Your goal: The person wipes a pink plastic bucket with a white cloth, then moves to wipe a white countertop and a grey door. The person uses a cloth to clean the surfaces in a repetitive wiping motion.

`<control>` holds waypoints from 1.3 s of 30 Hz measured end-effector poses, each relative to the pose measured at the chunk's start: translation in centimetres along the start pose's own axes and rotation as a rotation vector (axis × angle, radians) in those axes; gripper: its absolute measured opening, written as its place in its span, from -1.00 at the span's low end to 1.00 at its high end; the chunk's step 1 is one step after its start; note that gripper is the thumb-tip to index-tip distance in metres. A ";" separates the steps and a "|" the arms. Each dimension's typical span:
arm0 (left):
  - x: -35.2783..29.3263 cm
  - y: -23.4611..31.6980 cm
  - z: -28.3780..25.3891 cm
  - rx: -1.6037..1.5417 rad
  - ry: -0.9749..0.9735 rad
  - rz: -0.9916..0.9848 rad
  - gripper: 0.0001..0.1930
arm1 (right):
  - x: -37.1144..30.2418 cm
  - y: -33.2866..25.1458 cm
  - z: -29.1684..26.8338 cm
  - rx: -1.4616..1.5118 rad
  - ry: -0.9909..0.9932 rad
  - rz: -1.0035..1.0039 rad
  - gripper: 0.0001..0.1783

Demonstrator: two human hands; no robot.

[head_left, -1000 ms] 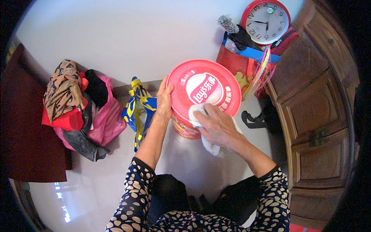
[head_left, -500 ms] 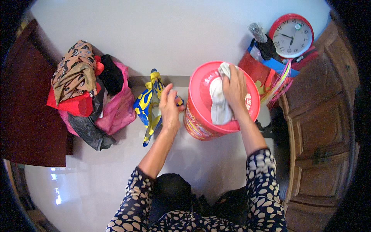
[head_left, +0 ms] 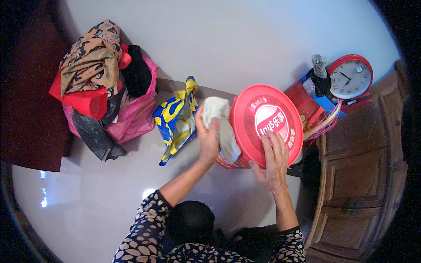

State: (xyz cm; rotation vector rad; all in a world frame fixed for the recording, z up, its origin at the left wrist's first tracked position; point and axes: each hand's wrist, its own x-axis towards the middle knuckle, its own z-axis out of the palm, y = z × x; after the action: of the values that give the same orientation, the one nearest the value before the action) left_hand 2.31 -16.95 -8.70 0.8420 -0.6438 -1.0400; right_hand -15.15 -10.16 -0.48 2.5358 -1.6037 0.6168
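A round red bucket (head_left: 228, 164) with a pink-red lid (head_left: 245, 109) stands before me, its top tilted toward me. My left hand (head_left: 208, 141) is closed around a pale, greyish-white cloth (head_left: 218, 108), whose lower end hangs against the bucket's left side. On the lid's near right part lies my right hand (head_left: 275, 164), fingers stretched out and thumb apart near the rim; it grips nothing. Just left of the cloth, a blue and yellow bag (head_left: 169, 117) sits crumpled on the floor.
At the left, a pink plastic bag (head_left: 138, 116) holds patterned fabric (head_left: 90, 61) and red and black pieces, beside a dark red cabinet (head_left: 30, 109). To the right are a red-rimmed clock (head_left: 351, 78), a red box (head_left: 300, 101) and a wooden door (head_left: 355, 175). A pale wall (head_left: 210, 39) rises behind.
The cloth has passed from my right hand on the lid to my left hand at the bucket's left side. My right hand now rests bare on the lid. The view has shifted.
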 end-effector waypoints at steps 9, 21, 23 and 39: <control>8.4 -7.3 1.6 0.512 -0.184 0.284 -0.59 | 0.2 0.5 0.9 -0.186 -0.138 -0.024 -0.16; 3.6 -7.2 0.6 0.390 -0.172 -0.094 -0.43 | 0.7 0.7 2.0 -0.243 -0.148 -0.007 -0.24; -0.4 -7.1 0.0 0.416 -0.127 -0.022 -0.38 | 0.5 0.8 2.4 -0.239 -0.159 -0.001 -0.24; 0.3 -11.8 -1.5 0.370 -0.030 -0.226 -0.38 | 0.3 0.5 2.3 -0.203 -0.172 0.008 -0.26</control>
State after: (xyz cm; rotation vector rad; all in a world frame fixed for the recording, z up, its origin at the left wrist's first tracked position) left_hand -1.94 -19.82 -19.39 1.2460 -0.7936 -1.1553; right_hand -14.82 -11.31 -2.54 2.4904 -1.6347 0.2263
